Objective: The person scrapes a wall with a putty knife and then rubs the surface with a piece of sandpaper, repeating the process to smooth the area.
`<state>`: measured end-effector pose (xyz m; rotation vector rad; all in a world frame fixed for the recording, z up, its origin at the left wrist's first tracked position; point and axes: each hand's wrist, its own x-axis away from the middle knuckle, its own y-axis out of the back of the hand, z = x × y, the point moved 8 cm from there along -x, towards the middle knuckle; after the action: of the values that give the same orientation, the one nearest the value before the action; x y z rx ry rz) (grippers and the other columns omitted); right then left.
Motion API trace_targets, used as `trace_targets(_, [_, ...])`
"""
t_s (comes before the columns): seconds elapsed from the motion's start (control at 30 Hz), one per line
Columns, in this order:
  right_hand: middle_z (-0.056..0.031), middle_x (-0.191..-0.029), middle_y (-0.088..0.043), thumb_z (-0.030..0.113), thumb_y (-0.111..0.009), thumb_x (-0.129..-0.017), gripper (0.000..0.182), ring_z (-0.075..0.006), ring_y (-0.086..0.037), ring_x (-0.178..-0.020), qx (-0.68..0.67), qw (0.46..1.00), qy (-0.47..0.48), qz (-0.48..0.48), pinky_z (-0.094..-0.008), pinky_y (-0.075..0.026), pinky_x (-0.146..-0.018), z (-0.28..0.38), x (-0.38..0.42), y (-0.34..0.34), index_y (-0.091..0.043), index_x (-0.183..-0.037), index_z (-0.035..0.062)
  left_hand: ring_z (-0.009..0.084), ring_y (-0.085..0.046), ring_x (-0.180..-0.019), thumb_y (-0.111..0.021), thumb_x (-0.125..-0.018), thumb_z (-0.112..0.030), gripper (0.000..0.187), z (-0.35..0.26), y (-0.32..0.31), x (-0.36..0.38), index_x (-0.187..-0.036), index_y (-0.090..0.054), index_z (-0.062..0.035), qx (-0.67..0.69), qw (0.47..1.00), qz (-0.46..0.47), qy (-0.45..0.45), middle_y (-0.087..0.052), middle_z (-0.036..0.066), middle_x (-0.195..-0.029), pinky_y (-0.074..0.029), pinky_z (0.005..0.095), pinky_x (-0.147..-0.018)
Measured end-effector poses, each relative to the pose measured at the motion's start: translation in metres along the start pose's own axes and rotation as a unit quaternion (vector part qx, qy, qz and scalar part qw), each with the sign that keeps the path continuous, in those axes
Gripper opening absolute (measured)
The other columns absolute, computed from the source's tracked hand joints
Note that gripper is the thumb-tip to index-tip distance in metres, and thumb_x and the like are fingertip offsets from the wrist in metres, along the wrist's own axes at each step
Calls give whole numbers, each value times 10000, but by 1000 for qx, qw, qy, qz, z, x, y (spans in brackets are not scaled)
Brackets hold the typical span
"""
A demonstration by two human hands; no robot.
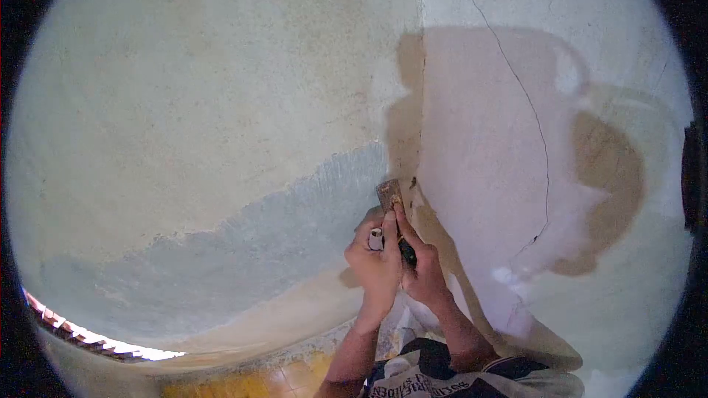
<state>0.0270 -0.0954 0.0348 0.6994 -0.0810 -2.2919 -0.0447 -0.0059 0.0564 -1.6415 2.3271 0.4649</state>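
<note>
A scraper with a flat, stained metal blade (388,193) and a dark green handle (407,252) is near the corner where two walls meet. My right hand (423,269) is wrapped round its handle, one finger stretched along the blade. Pressed against the tool from the other side is my left hand (377,262), its fingers also closed round a small white cylindrical object (376,239). The blade's tip lies at the right end of a grey-blue patch (295,214) on the left wall.
The left wall (221,88) is pale and speckled. A long thin crack (542,129) runs down the right wall (479,140), which carries large shadows. Yellow tiles (280,381) show at the bottom, and a bright opening (110,343) at lower left.
</note>
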Motion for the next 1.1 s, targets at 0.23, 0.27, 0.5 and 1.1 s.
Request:
trace_targets(0.23, [-191, -1454, -401, 192, -538, -907, 662, -363, -481, -1266, -51, 998, -18, 18, -388, -419, -1002, -7, -6, 0, -256, -1505, 162, 91, -529, -609, -657, -894, -155, 190, 0, -7, -5, -843, -661, 27, 23, 999, -5, -30, -632, 90, -665, -445, 287, -564])
trace_targets(0.27, [-193, -1446, -411, 186, -537, -903, 664, -364, -491, -1255, -26, 1000, 0, 2, -385, -423, -996, -3, -4, 3, -257, -1505, 163, 97, -558, -607, -669, -885, -153, 184, -5, -9, -7, -843, -664, 26, 45, 999, 8, -20, -650, 119, -679, -458, 292, -566])
trace_targets(0.5, [-219, -1408, -449, 141, -529, -888, 671, -338, -534, -1216, 4, 1000, 4, 6, -366, -430, -981, 0, -8, 3, -262, -1504, 166, 89, -471, -623, -631, -916, -165, 218, -10, -2, 0, -829, -646, 34, -21, 999, -19, -26, -588, 62, -635, -427, 297, -574])
trace_targets(1.1, [-190, -1420, -452, 39, -531, -850, 693, -347, -509, -1247, -27, 1000, 3, 4, -358, -387, -1025, 2, 1, 21, -290, -1493, 134, 149, -568, -577, -661, -877, -125, 158, -18, -16, 6, -827, -659, 25, -44, 999, -17, 7, -639, 150, -667, -458, 319, -561])
